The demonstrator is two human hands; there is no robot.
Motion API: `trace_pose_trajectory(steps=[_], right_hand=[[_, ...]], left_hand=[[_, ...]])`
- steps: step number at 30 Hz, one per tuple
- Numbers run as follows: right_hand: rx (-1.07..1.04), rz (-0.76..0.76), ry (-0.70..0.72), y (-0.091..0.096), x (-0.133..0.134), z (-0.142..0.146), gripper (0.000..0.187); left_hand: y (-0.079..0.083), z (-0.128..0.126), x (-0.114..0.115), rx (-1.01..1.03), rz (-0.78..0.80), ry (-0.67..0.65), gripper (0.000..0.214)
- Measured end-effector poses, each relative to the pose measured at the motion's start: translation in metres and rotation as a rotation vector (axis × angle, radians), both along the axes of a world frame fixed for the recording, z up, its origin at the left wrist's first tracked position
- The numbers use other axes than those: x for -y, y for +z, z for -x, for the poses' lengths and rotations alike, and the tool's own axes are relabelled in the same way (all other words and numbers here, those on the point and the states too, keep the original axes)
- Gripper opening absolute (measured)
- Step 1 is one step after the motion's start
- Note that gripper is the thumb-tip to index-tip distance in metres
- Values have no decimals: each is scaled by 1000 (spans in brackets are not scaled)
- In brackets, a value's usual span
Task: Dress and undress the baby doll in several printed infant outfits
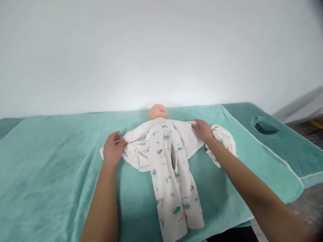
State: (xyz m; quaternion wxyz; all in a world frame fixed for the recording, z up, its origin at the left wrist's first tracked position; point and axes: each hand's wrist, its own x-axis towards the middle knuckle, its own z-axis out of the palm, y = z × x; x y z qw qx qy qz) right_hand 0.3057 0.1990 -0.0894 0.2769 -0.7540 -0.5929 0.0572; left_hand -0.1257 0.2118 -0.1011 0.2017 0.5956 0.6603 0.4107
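Observation:
A baby doll [158,111] lies on its back on a teal towel [55,166], head towards the wall. It wears white printed pyjamas [172,185] whose legs stretch towards me, and a white cloth is spread under its body. My left hand [113,147] rests on the left flap of that white cloth, fingers curled over its edge. My right hand [203,131] lies flat on the right flap beside the doll's chest, fingers stretched out. A bunched white cloth [225,140] lies just right of my right wrist.
The towel covers a padded table; its right end is darker teal [283,147] with a face hole [264,124]. A white wall rises behind. The floor [313,199] shows at the right past the table's edge.

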Motion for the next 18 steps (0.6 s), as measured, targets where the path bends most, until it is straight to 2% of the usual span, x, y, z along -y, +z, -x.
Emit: trace_pose_trajectory(steps=[3, 5, 8, 10, 12, 15, 18], right_hand=[[-94, -67, -147, -8, -7, -1, 37], [-141, -89, -187, -14, -15, 0, 35], [-197, -99, -207, -22, -24, -4, 32], [-230, -96, -203, -26, -27, -8, 27], [-258, -86, -187, -28, -29, -11, 21], [-289, -78, -175, -32, -31, -14, 12], [-311, -97, -182, -40, -35, -17, 11]], left_hand=[[11, -16, 11, -180, -148, 25, 39], [23, -40, 16, -288, -227, -16, 37], [43, -99, 13, -412, -238, -199, 39], [57, -144, 2, -532, -238, -408, 40], [69, -185, -11, -672, -193, -564, 41], [83, -228, -24, -898, -6, -574, 39], [88, -244, -27, -1015, 138, -551, 50]])
